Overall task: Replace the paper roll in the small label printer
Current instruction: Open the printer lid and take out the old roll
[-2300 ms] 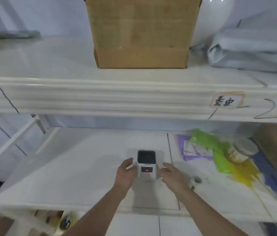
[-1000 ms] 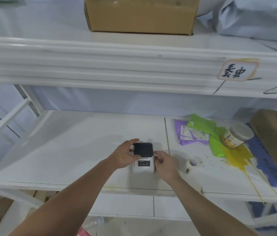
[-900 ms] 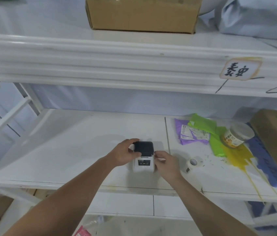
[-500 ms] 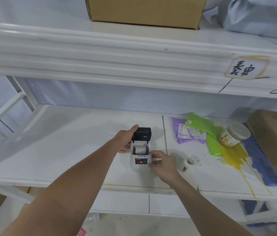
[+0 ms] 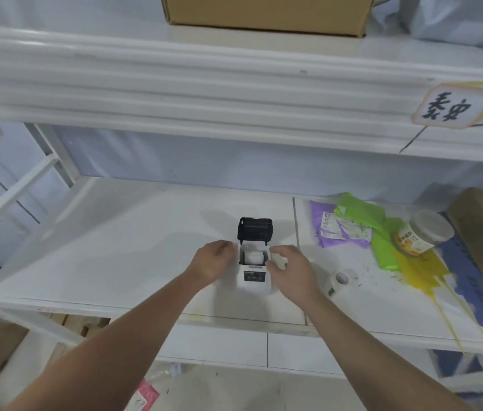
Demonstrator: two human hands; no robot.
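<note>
The label printer (image 5: 254,274) stood on the white shelf (image 5: 115,247) just below the middle of the frame, its black lid (image 5: 255,229) flipped up and back, and the paper roll (image 5: 253,258) lay white in the open well. Both forearms came up from the bottom edge, angled inward, meeting at the printer. The left hand (image 5: 212,262) sat against the printer's left side, knuckles up, fingers curled toward the rim of the well; it was touching the case, but whether it truly gripped it I could not tell. The right hand (image 5: 292,269) was on the other side, wrist a little higher, thumb and forefinger reaching in at the right edge of the well, loosely curled and holding nothing I could make out. A spare roll (image 5: 341,279) lay on the shelf right of that hand, near but apart. Farther right sat a jar (image 5: 422,237) on green and purple bags (image 5: 352,223). A cardboard box (image 5: 266,10) filled the top of the frame.
</note>
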